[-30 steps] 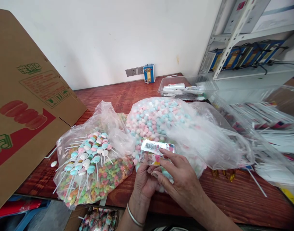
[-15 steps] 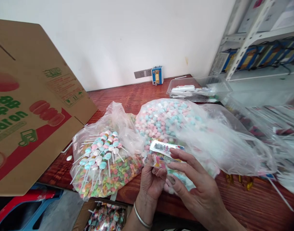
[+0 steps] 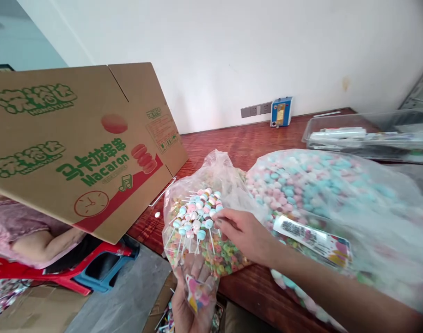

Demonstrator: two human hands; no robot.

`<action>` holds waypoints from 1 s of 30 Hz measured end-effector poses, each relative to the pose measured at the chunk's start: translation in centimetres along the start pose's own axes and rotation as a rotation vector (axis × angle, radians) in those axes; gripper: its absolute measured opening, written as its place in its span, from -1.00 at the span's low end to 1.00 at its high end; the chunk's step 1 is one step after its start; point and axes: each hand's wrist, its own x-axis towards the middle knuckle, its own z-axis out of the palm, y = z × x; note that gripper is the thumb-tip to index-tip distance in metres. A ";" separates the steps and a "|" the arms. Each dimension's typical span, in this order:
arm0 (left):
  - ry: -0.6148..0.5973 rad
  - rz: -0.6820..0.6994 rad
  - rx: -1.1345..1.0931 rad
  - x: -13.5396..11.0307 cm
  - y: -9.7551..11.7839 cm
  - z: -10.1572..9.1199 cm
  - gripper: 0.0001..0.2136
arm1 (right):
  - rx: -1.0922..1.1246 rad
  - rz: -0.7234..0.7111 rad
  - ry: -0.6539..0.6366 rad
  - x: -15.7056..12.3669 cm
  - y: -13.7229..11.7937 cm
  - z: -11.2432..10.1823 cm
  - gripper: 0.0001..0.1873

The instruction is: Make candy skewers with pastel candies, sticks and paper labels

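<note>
My left hand point(image 3: 183, 300), low in the middle, holds a small clear plastic bag point(image 3: 199, 293) with a colourful print. Above it, my right hand point(image 3: 244, 233) reaches from the right to a pile of candy skewers point(image 3: 197, 215), pastel pink, blue and white balls on white sticks. Its fingers are bent together at the pile's right edge; what is between them, if anything, I cannot make out. The skewers lie on a large clear bag of coloured ring-shaped candy point(image 3: 228, 259). To the right, a stack of printed small bags point(image 3: 311, 238) rests on a large bag of pastel balls point(image 3: 284, 185).
A big cardboard carton point(image 3: 93, 138) leans over the left side of the red-brown table point(image 3: 211, 143). At the back stand a blue device point(image 3: 281, 112) and a clear tray point(image 3: 367, 136). An open box point(image 3: 161, 300) is below the table edge. Another person's arm point(image 3: 58, 245) shows at left.
The view has swung left. My right hand has moved from beside my left hand to the skewer pile. My left hand has lowered, now with the small bag in it turned print-up.
</note>
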 end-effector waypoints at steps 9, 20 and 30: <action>0.021 0.007 0.022 -0.2 4.1 -2.0 -0.80 | -0.299 0.109 -0.113 10.0 2.2 8.2 -0.82; 0.021 -0.015 0.014 0.8 3.7 -3.1 -0.83 | -0.550 0.141 -0.032 7.4 2.7 6.0 -0.78; 0.187 -0.060 0.037 2.9 -1.9 -0.9 -0.85 | -0.841 0.210 0.134 -2.4 2.9 -2.9 -0.80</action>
